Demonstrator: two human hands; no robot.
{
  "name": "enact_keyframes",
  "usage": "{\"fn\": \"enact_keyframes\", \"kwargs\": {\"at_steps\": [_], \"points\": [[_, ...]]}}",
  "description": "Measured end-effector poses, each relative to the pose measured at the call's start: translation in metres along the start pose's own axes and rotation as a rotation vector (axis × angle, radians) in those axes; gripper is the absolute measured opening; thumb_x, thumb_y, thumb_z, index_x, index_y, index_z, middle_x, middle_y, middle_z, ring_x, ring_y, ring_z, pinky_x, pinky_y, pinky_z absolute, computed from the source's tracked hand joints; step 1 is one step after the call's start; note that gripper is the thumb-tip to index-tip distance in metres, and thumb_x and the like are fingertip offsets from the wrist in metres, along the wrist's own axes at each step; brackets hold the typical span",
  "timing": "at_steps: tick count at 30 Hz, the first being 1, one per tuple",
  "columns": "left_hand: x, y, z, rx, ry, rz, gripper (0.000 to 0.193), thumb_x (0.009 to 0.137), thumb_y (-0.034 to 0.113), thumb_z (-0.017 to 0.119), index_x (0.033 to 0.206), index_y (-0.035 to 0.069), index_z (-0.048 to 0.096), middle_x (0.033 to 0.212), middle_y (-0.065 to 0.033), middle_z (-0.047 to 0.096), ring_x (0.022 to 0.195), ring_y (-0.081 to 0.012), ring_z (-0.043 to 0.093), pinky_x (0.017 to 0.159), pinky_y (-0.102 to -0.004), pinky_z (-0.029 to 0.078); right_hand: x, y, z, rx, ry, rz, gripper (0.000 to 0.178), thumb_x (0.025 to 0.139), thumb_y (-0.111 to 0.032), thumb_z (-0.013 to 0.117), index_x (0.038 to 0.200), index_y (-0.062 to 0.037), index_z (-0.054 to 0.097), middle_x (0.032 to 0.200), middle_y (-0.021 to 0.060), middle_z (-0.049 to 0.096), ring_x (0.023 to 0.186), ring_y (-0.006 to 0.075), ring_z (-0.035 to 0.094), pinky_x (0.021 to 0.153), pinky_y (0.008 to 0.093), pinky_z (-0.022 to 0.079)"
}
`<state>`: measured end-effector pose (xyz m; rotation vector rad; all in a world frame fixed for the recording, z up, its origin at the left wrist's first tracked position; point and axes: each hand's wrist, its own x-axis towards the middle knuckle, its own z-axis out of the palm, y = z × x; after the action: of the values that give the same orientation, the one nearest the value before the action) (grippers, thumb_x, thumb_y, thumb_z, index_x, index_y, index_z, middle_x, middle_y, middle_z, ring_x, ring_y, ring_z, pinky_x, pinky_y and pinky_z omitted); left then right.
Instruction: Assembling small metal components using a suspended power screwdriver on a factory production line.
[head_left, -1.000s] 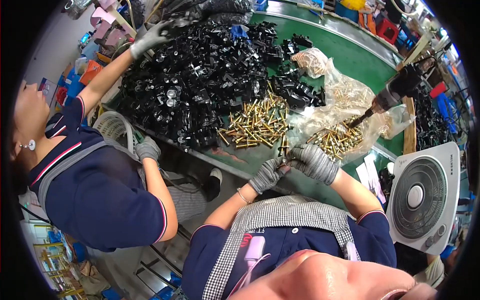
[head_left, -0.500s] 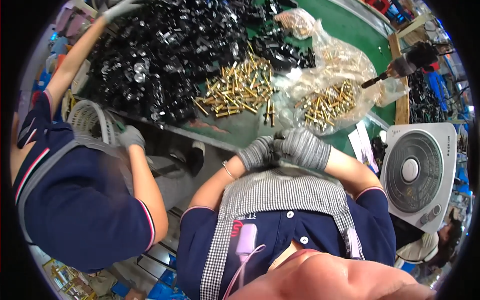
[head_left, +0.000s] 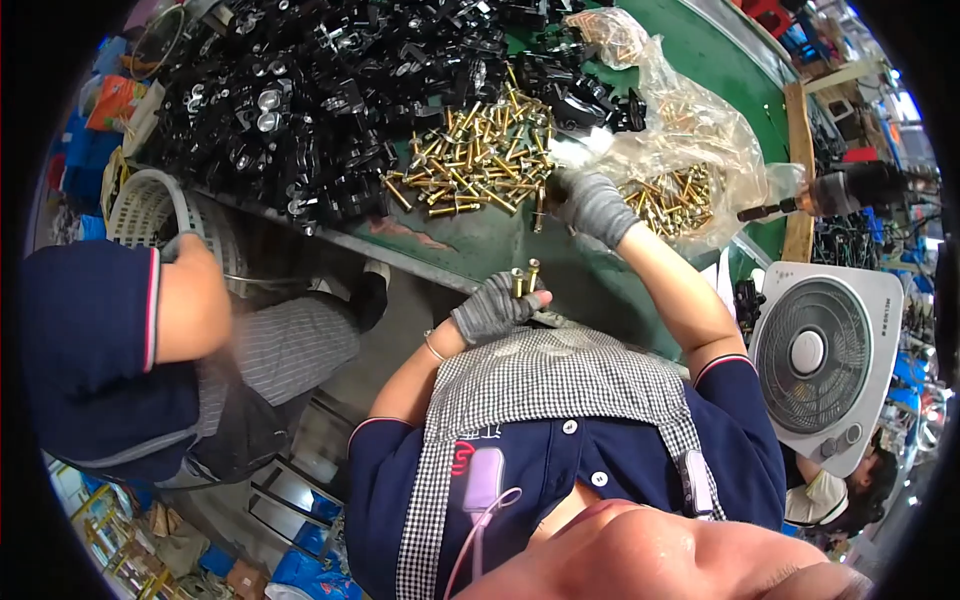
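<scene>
My left hand (head_left: 495, 308), in a striped grey knit glove, is closed near the front of my apron. Two gold-coloured bolts (head_left: 525, 278) stick up from its fist, heads upward. My right hand (head_left: 598, 208), gloved the same way, reaches over the table between the loose pile of gold bolts (head_left: 470, 165) and the clear plastic bag (head_left: 735, 145). Its fingertips are dark and blurred, so their grip does not show. Just left of them a few bolts (head_left: 539, 212) lie apart from the pile. More bolts (head_left: 675, 200) lie at the bag's mouth.
Black metal parts (head_left: 290, 110) are heaped across the green table (head_left: 600, 290)'s left and far side. A power driver (head_left: 840, 192) hangs at the right above a fan (head_left: 815, 345). At the left, a co-worker (head_left: 100, 340) bends beside a white plastic basket (head_left: 150, 195).
My hands, together before, are now apart: the right has moved up to the bolts, while the left shows two bolts in its grip. The co-worker has drawn an arm back from the heap.
</scene>
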<state>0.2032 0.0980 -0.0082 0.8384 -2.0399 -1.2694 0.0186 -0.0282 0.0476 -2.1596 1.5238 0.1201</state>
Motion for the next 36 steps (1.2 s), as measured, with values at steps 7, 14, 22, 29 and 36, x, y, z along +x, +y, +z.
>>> {"fn": "enact_keyframes", "kwargs": {"at_steps": [7, 14, 22, 29, 36], "points": [[-0.003, 0.016, -0.015, -0.581, 0.216, -0.319, 0.014, 0.087, 0.018, 0.057, 0.095, 0.007, 0.062, 0.059, 0.0007, 0.050, 0.051, -0.0112, 0.046, 0.045, -0.0252, 0.037, -0.024, -0.029, 0.014, -0.502, -0.075, -0.357, 0.016, 0.074, -0.010, 0.057, 0.088, -0.0068, 0.063, 0.086, 0.0161, 0.062, 0.078, 0.0301, 0.063, 0.063, 0.0417, 0.051], [-0.006, 0.016, -0.030, -0.974, 0.356, -0.573, 0.021, 0.087, 0.020, 0.058, 0.097, 0.002, 0.062, 0.055, 0.0036, 0.042, 0.044, -0.0049, 0.035, 0.040, -0.0194, 0.030, -0.035, -0.017, 0.009, -0.404, 0.118, -0.344, 0.021, 0.080, -0.019, 0.052, 0.095, -0.0075, 0.062, 0.090, 0.0148, 0.056, 0.069, 0.0311, 0.060, 0.057, 0.0408, 0.048], [-0.003, 0.013, -0.023, -0.971, 0.408, -0.522, 0.020, 0.087, 0.018, 0.057, 0.099, 0.002, 0.061, 0.055, 0.0034, 0.042, 0.044, -0.0051, 0.035, 0.039, -0.0200, 0.030, -0.030, -0.026, 0.009, -0.421, 0.061, -0.407, 0.022, 0.080, -0.018, 0.054, 0.098, -0.0062, 0.060, 0.086, 0.0163, 0.056, 0.066, 0.0342, 0.059, 0.053, 0.0419, 0.048], [-0.004, 0.016, -0.031, -0.794, 0.388, -0.524, 0.030, 0.089, 0.018, 0.055, 0.116, 0.005, 0.054, 0.056, 0.0021, 0.045, 0.044, -0.0052, 0.037, 0.040, -0.0200, 0.032, -0.048, -0.032, 0.001, -0.084, -0.006, -0.441, 0.025, 0.074, -0.012, 0.059, 0.098, -0.0062, 0.062, 0.091, 0.0154, 0.057, 0.077, 0.0344, 0.059, 0.067, 0.0405, 0.049], [0.002, 0.005, -0.027, -0.422, -0.016, -0.329, 0.033, 0.087, 0.017, 0.058, 0.119, 0.007, 0.053, 0.082, -0.0054, 0.060, 0.073, -0.0096, 0.055, 0.062, -0.0267, 0.048, -0.066, -0.052, -0.026, 0.211, -0.054, -0.638, 0.027, 0.077, -0.018, 0.060, 0.101, -0.0047, 0.062, 0.086, 0.0145, 0.058, 0.082, 0.0332, 0.060, 0.071, 0.0406, 0.049]]}}
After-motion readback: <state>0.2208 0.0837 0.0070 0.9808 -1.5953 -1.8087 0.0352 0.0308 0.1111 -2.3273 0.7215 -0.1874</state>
